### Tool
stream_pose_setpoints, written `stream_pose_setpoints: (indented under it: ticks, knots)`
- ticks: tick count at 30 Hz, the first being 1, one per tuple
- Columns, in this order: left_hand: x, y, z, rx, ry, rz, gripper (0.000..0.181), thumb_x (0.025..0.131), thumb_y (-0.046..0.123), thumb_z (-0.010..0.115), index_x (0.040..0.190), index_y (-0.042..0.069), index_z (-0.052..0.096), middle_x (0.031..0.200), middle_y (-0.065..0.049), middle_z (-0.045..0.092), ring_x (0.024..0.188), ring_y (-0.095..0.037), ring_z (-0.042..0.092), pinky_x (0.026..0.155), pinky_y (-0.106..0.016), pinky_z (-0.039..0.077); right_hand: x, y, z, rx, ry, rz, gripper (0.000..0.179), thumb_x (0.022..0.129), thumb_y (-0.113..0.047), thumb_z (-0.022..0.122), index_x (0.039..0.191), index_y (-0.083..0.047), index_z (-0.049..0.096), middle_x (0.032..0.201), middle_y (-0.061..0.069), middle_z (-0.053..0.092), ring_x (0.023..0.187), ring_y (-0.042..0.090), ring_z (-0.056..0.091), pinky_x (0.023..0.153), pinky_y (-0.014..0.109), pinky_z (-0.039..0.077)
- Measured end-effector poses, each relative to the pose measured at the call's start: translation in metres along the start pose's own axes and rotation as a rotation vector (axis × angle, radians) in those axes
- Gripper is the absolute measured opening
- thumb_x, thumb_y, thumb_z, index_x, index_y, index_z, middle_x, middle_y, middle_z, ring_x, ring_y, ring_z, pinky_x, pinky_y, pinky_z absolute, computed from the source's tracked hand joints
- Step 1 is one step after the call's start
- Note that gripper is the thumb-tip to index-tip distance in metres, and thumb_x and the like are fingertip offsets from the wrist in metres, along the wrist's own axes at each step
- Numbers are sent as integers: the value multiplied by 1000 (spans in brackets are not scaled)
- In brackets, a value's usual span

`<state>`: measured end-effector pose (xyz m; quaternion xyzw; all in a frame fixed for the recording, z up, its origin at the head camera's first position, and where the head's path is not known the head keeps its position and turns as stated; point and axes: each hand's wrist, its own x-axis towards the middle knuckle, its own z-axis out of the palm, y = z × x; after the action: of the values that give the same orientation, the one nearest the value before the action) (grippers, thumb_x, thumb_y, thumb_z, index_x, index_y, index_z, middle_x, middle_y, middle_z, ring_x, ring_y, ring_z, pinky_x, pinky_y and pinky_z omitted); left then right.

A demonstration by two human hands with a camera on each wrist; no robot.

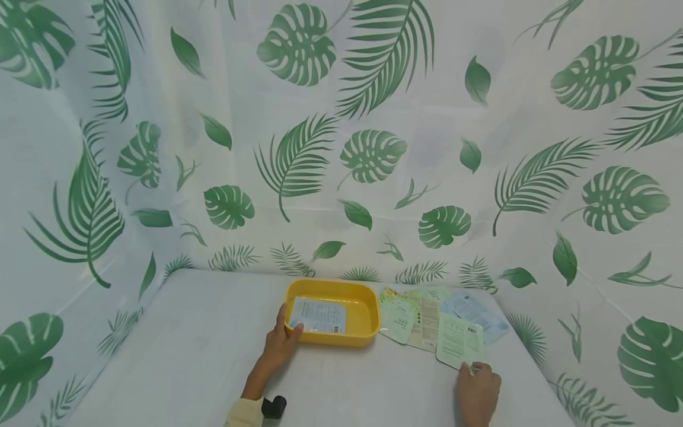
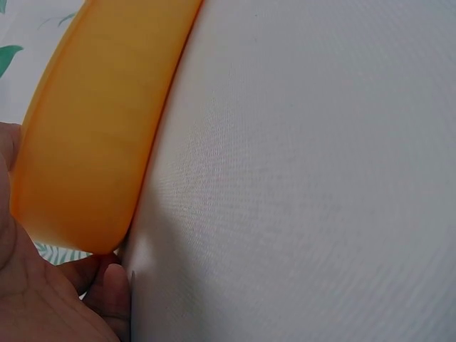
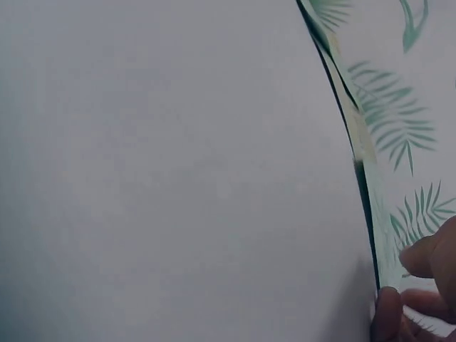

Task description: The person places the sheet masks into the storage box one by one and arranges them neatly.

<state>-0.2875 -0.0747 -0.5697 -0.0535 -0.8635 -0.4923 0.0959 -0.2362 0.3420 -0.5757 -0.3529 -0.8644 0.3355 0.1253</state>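
A yellow plastic tray sits toward the back of the table, holding a pale blue sheet mask packet with printed text. My left hand grips the tray's left end, thumb at the near rim and fingers along the outer side; the left wrist view shows the tray's orange-looking wall close to the palm. To the right, my right hand pinches the near edge of a light green sheet mask packet. From the right wrist, that packet appears nearly edge-on between thumb and finger.
Several more packets overlap right of the tray: a green one, a beige one and a blue one. Leaf-printed sheeting walls the white table behind and at both sides. A black strap piece shows at the left wrist.
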Motion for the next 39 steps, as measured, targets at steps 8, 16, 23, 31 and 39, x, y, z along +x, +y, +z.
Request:
stream_pose_setpoints:
  ticks: [8, 16, 23, 31, 39]
  knots:
    - [2, 1, -1, -10, -53, -63, 73, 100, 35, 53, 153, 3, 15, 142, -37, 42, 124, -53, 48, 101, -61, 38, 18, 7, -12, -87, -22, -40, 55, 92, -18, 61, 113, 29, 40, 102, 38, 39, 93, 48, 44, 75, 51, 44]
    - [3, 0, 0, -20, -60, -103, 74, 100, 36, 52, 154, 6, 12, 146, -34, 39, 130, -51, 44, 104, -61, 37, 26, 7, -15, -67, -79, 57, 64, 93, -23, 63, 119, 28, 36, 104, 38, 36, 95, 48, 44, 76, 51, 45]
    - [5, -4, 1, -21, -68, -98, 75, 100, 38, 52, 155, 6, 11, 147, -33, 39, 131, -50, 44, 106, -60, 36, 24, 6, -14, -52, -64, 48, 60, 93, -26, 65, 116, 26, 43, 102, 37, 43, 96, 49, 47, 77, 53, 44]
    - [1, -3, 1, -31, -63, -83, 74, 100, 36, 52, 154, 4, 12, 147, -34, 39, 131, -50, 43, 105, -60, 36, 24, 11, -14, -70, -49, 28, 49, 91, -24, 66, 105, 22, 53, 93, 34, 57, 88, 47, 55, 74, 51, 45]
    - [4, -1, 0, -12, -65, -94, 74, 100, 38, 51, 154, 6, 13, 146, -33, 40, 129, -49, 46, 105, -59, 36, 29, 15, -15, -28, -60, 62, 36, 97, -14, 52, 112, 18, 51, 99, 33, 59, 94, 45, 56, 81, 52, 45]
